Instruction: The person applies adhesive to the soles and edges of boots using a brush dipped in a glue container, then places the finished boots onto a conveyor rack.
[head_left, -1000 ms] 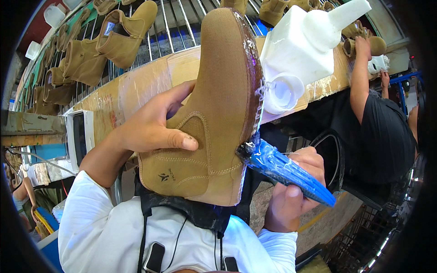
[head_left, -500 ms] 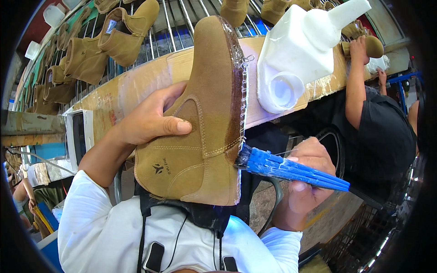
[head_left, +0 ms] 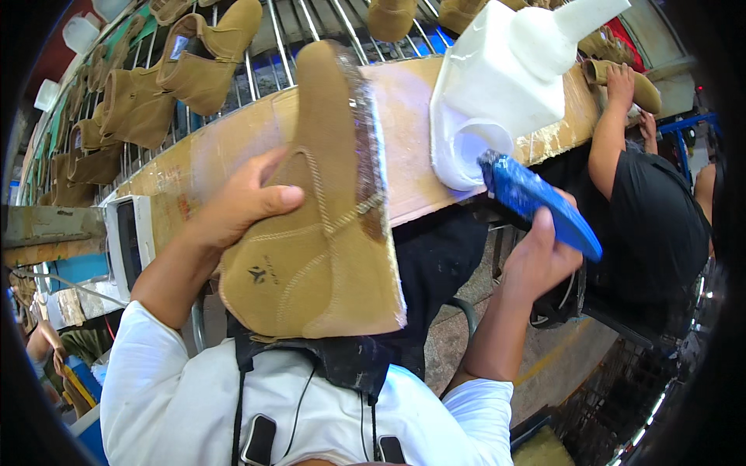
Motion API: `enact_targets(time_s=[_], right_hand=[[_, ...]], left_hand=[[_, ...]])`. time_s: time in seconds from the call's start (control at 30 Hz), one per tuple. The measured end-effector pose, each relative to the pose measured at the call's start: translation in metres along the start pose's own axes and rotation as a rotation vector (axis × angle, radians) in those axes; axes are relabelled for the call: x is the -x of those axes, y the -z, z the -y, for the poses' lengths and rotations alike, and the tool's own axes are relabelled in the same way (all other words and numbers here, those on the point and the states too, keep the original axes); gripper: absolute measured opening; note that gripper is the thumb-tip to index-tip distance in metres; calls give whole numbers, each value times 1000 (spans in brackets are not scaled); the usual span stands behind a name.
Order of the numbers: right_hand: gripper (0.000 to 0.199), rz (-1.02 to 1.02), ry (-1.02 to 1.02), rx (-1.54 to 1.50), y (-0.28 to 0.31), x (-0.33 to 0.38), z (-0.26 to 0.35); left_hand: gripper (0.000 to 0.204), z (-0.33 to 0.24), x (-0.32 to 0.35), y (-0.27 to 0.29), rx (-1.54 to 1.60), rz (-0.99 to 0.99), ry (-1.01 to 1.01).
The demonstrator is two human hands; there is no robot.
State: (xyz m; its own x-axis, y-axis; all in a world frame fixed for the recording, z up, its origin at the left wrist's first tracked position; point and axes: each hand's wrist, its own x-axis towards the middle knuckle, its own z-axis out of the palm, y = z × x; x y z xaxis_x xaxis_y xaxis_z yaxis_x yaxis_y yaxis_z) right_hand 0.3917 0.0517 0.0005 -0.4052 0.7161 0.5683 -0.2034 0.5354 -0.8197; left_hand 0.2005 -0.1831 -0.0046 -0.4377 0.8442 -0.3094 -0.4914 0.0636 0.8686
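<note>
A tan suede ankle boot (head_left: 311,256) lies on its side in front of me, toe pointing away. My left hand (head_left: 252,194) grips it with the thumb on its near face; the other fingers are largely hidden. Along the boot's right edge runs a dark, wet-looking band beside pale stitching, reaching from the toe to about the middle. My right hand (head_left: 544,256) holds a blue brush (head_left: 536,194) coated with white residue. The brush's dark bristles are at the right rim of the round cup on a white plastic bottle (head_left: 505,78), which holds whitish liquid.
Cardboard (head_left: 233,140) covers the bench edge under the bottle. Beyond it, several tan boots (head_left: 206,66) sit on a metal-bar rack (head_left: 280,43). At right, a person in a black shirt (head_left: 657,210) handles another boot (head_left: 641,92). A white box (head_left: 132,233) stands left.
The brush has left the boot's edge and moved up and right to the bottle's cup. The boot has shifted slightly left in my left hand.
</note>
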Motion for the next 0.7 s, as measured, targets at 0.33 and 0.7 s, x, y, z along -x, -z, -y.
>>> enact_targets(time_s=[0.33,0.7], right_hand=[[19,461,251,602,11,-25,-49],[25,145,-432,-456,-30,12,13]], left_hand=[[85,2,-3,3,68,-102,24],[82,-2,-10,0,27,-44,61]])
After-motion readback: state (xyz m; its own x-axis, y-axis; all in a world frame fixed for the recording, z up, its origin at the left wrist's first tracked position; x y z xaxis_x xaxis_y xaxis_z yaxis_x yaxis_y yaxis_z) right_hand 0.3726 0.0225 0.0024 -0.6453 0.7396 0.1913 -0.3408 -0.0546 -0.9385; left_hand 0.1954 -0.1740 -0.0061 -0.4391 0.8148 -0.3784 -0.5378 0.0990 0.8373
